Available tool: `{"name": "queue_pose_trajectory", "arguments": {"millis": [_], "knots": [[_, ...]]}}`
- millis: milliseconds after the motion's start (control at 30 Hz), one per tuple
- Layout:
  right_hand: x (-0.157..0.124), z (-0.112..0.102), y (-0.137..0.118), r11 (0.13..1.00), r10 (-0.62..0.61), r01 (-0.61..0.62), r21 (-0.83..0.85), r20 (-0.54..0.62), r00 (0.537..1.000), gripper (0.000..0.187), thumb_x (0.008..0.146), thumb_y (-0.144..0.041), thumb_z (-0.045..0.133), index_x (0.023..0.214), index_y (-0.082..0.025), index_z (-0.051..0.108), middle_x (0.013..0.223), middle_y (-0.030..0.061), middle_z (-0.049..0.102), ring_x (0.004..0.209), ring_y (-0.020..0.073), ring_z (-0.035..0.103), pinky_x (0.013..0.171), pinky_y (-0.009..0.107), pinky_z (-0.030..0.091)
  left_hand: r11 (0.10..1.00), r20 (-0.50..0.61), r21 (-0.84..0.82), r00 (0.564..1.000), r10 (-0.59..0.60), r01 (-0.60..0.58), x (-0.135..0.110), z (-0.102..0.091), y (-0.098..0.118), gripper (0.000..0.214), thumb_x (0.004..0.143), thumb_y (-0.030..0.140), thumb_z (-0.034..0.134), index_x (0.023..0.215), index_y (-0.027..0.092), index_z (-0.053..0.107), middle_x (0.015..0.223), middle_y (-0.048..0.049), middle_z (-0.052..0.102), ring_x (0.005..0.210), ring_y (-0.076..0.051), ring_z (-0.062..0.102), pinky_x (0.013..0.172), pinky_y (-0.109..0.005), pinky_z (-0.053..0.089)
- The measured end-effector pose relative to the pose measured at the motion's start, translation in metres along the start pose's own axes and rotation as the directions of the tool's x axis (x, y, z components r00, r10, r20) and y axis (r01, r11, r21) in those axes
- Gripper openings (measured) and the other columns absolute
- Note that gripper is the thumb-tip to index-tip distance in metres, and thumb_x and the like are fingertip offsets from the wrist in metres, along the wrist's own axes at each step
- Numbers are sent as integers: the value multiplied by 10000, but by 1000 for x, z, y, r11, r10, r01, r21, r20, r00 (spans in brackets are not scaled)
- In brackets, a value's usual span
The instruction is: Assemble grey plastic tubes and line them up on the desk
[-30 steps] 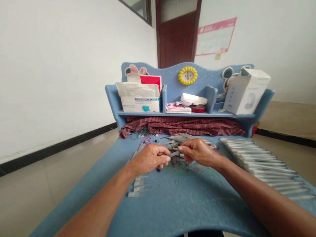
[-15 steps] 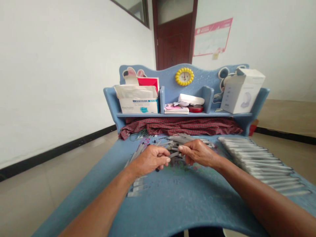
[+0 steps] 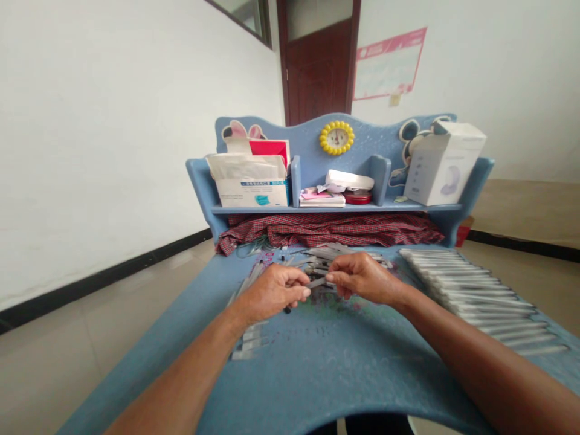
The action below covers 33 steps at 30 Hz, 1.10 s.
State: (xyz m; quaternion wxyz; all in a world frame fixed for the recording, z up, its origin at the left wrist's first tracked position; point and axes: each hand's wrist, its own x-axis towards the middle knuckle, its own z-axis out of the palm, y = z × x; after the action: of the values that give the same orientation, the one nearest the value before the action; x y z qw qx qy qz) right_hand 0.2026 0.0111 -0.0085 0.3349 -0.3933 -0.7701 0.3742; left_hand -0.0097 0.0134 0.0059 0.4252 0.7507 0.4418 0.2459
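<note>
Both my hands meet over the middle of a blue desk [image 3: 317, 362]. My left hand [image 3: 270, 293] is closed in a pinch on one end of a short grey strip [image 3: 318, 282]. My right hand [image 3: 362, 278] pinches the other end, fingers curled. Just behind the hands lies a loose pile of grey strips [image 3: 330, 257]. A long row of grey strips [image 3: 480, 296] is laid side by side along the desk's right side. A few more strips [image 3: 247, 344] lie left of my left wrist.
A red checked cloth [image 3: 330, 229] lies under the desk's shelf. The shelf holds a box of masks [image 3: 251, 190], a stack of booklets with a red tin [image 3: 357, 197], and a white carton [image 3: 441, 163]. A brown door [image 3: 317, 66] stands behind.
Both hands stay pinched on the same grey strip between them. The view has shifted slightly; nothing on the desk has moved.
</note>
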Motion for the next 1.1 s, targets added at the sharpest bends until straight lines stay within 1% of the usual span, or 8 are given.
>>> {"name": "queue_pose_trajectory", "arguments": {"millis": [100,233,400,533,667,833,967,1100], "knots": [[-1,0,-2,996,-3,2,-88,-14,1000,410,855,-457,473,569,-165,511,484,-6,542,429,101,509,427,205,370,1000,12,13,1000,4,-4,0,0,0,175,665,302,615,720,136,631,554,32,559,475,-87,496,476,-198,381],[-1,1,-2,1000,19,-19,-22,22,1000,320,805,-459,556,673,-167,555,509,-19,551,439,104,515,435,207,391,1000,21,29,1000,6,-7,0,1,0,194,666,306,601,735,126,623,559,32,545,478,-89,487,478,-204,375],[0,0,2,998,29,-29,-57,5,1000,422,839,-506,483,591,-166,518,480,-8,546,424,100,519,422,199,386,997,32,78,999,4,-6,1,0,-1,196,667,312,595,733,129,619,535,39,522,477,-95,480,475,-207,361],[0,1,4,997,60,-61,40,36,998,307,798,-461,566,693,-172,550,513,-17,572,431,108,537,415,202,401,993,40,110,999,32,-36,2,0,-5,196,691,303,584,758,124,629,539,41,506,486,-96,467,477,-206,351],[1,5,6,998,65,-66,9,43,997,345,827,-420,529,580,-180,504,484,-8,561,401,101,518,395,202,387,976,5,201,996,86,-85,3,2,-8,133,709,250,578,760,139,631,547,50,488,503,-95,458,489,-202,342],[2,6,5,988,141,-143,50,45,989,353,819,-434,526,570,-188,484,439,-15,555,346,97,489,341,196,356,875,-86,440,961,264,-201,1,7,-3,30,701,160,592,705,168,621,621,37,553,574,-110,512,566,-214,370],[2,7,4,968,211,-214,132,36,977,365,800,-479,531,595,-183,470,418,-19,559,324,95,493,316,179,349,762,-79,584,915,396,-280,0,9,-2,47,728,145,593,742,176,626,695,13,592,654,-134,545,635,-238,383],[4,8,4,961,233,-236,146,36,972,393,807,-514,496,604,-179,463,410,-20,556,312,91,489,319,174,352,669,-53,683,894,445,-293,0,11,-6,33,752,172,593,745,170,625,712,-7,570,683,-149,539,636,-249,383]]}}
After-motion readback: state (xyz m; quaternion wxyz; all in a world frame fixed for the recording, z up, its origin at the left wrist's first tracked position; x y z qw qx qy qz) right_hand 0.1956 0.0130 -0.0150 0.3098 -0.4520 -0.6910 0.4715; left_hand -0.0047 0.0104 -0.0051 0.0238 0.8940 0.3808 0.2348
